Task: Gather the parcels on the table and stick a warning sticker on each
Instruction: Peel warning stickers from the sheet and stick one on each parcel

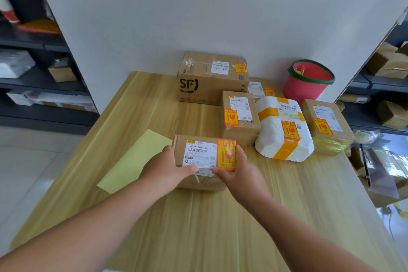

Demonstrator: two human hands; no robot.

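Two bare hands holding one small cardboard parcel (pixel 199 182) low on the wood-grain table (pixel 198 227). Left hand (pixel 170 165) gripping the parcel's left end, thumb flat along the near top edge. Right hand (pixel 239 170) gripping the right end, thumb on the white shipping label (pixel 198 153), fingers (pixel 239 154) upright against the edge of a glossy red-and-yellow warning sticker (pixel 227 154) lying on the parcel's top face.

Just left of the left hand: a smooth, flat, pale-yellow backing sheet (pixel 132 161), rectangular, one corner meeting the parcel.

Straight beyond the hands, well apart: a large SF carton (pixel 205 86) with taped seams, label and sticker on top. Just beyond the right hand: a squat brown box (pixel 239 132), stickered. To the right of that hand: a lumpy white foam parcel (pixel 269 139) with rounded corners, banded in orange-yellow tape, sticker on top; touching its far side, a tape-wrapped box (pixel 331 143), shiny and yellowish, also stickered. Behind these, a thin flat parcel (pixel 260 89) lying low. Farthest right of the right hand: a round red plastic bucket (pixel 304 93) with a green rim, against the white board (pixel 198 17).
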